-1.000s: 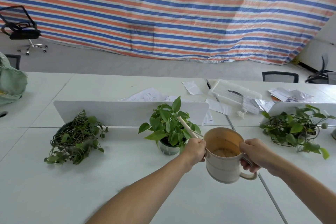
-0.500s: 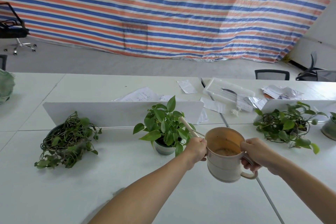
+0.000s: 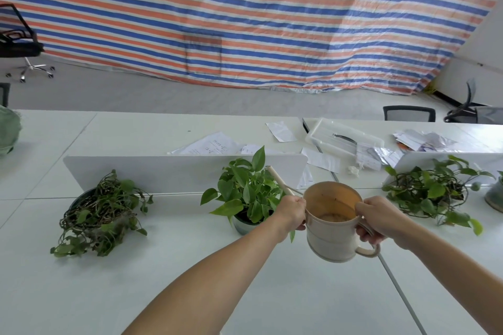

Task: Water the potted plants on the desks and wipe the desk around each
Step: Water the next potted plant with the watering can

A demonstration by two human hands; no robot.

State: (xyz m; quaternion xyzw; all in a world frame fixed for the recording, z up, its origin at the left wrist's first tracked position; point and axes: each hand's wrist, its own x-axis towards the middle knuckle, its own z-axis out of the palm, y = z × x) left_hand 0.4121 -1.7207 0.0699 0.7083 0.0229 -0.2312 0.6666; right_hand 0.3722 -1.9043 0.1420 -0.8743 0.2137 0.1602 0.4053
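Observation:
A beige watering can (image 3: pixel 330 228) hangs above the white desk (image 3: pixel 168 275), holding a little water. My right hand (image 3: pixel 377 219) grips its handle. My left hand (image 3: pixel 291 211) holds the base of its long spout (image 3: pixel 279 181), which points up and left into the leaves of the middle potted plant (image 3: pixel 246 193). A trailing plant in a dark pot (image 3: pixel 99 215) sits at the left. Another trailing plant (image 3: pixel 435 190) sits at the right.
A low white divider (image 3: pixel 163 173) stands behind the plants. Behind it lie loose papers (image 3: pixel 209 145) and a clear plastic box (image 3: pixel 343 137). A grey pot (image 3: pixel 494 197) shows at the right edge. Office chairs (image 3: pixel 19 43) stand on the floor beyond.
The can and both hands stay nearly the same, with the spout still in the middle plant's leaves. The view has shifted slightly, so the plants sit a little differently in frame.

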